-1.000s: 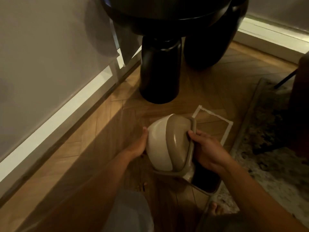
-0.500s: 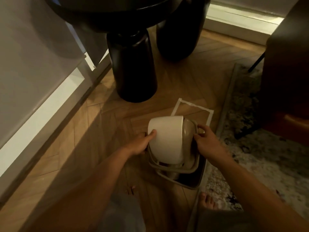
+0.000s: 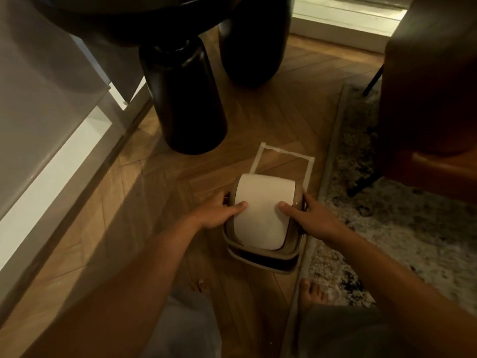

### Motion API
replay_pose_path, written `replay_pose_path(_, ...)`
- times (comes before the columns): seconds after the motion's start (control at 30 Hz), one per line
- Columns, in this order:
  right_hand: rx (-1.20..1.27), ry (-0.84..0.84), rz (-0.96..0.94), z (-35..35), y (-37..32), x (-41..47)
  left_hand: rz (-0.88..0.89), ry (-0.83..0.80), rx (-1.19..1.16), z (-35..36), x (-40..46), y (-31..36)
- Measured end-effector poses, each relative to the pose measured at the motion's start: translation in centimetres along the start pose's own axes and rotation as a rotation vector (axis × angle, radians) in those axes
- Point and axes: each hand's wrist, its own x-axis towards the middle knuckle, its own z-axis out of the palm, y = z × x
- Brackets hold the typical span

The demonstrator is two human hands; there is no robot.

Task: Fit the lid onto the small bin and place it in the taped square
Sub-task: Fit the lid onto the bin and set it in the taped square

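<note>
- A small bin (image 3: 263, 262) stands on a wooden herringbone floor (image 3: 160, 197), seen from above, low in the middle of the view.
- A domed swing lid (image 3: 260, 210), with a pale flap in a tan-brown frame, sits on top of the bin; at the near edge a dark gap shows between the frame and the bin rim, so it looks only partly seated.
- The left hand (image 3: 216, 211) grips the left side of the lid, thumb pressed on the pale flap, fingers wrapped around the frame's edge.
- The right hand (image 3: 313, 219) mirrors it on the right side, thumb on the flap, fingers curled over the frame.
- A taped square (image 3: 284, 152) of pale tape lies on the floor just beyond the bin; the bin's far edge overlaps the square's near part, and most of the bin stands outside it.
- A patterned rug (image 3: 387, 223) runs along the right side, its border touching or just beside the bin.
- Bare toes (image 3: 309, 293) rest at the rug's edge, near the bin.
- A dark rounded table leg (image 3: 183, 99) stands beyond the square to the left, with a second leg (image 3: 250, 40) farther back.
- A pale wall with a baseboard (image 3: 64, 156) runs along the left.
</note>
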Motion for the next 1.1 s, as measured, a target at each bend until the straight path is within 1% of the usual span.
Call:
replay_pose_path(0.07,-0.005,-0.002,-0.002,-0.4,0.9,0.0,0.018,-0.037,0.084,0.3,0.2,0.1)
replay_pose_path(0.13,-0.007,-0.026,0.036,-0.6,1.8,-0.1,0.032,-0.074,0.156,0.8,0.5,0.1)
replay_pose_path(0.27,-0.068,-0.029,0.078,-0.6,3.3,0.3,0.042,-0.099,0.245,1.4,0.7,-0.1)
replay_pose_path(0.63,-0.133,-0.053,0.052,-1.4,4.7,1.0,0.049,-0.127,0.272,1.8,0.9,-0.2)
replay_pose_path(0.7,-0.125,-0.085,0.022,-1.6,4.9,0.8,0.061,-0.128,0.274,1.9,0.9,-0.2)
replay_pose_path(0.87,-0.129,-0.231,-0.023,-1.8,5.9,0.8,0.061,-0.142,0.321,2.5,0.8,-0.6)
replay_pose_path(0.93,-0.149,-0.253,-0.035,-1.5,6.4,0.9,0.062,-0.139,0.327,2.5,0.8,-0.8)
replay_pose_path(1.1,-0.208,-0.183,-0.141,-0.8,6.9,1.3,0.056,-0.118,0.322,2.4,0.8,-1.3)
